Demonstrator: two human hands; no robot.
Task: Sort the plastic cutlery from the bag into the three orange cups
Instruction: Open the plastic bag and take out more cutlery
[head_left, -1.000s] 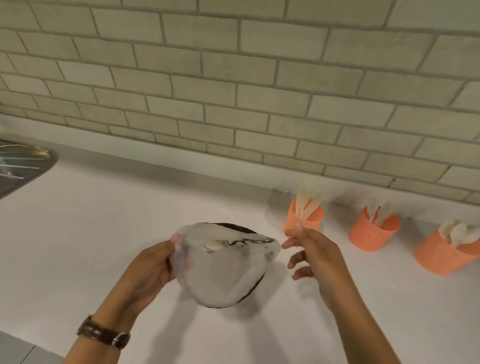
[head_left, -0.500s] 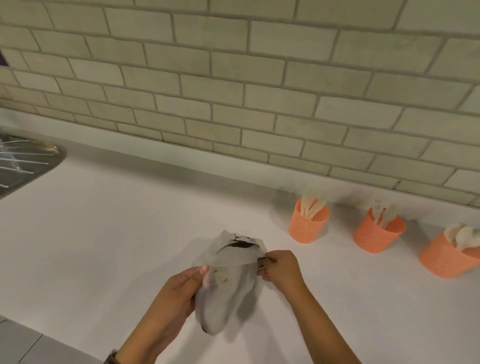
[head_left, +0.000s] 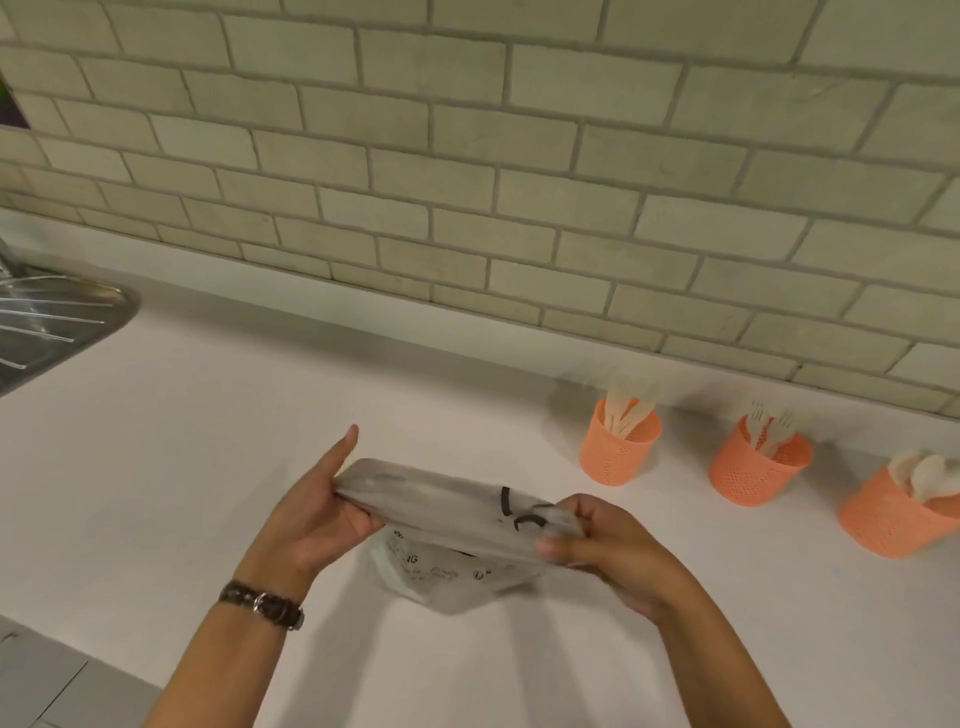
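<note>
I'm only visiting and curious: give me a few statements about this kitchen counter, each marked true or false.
1. The left hand and the right hand both hold the bag. True.
2. The middle cup of the three orange cups holds forks. True.
3. The orange cups are empty. False: each holds pale cutlery.
4. The watch is on the right wrist. False: the watch is on the left wrist.
5. The sink lies to the right of the cups. False: the sink is at the far left.
</note>
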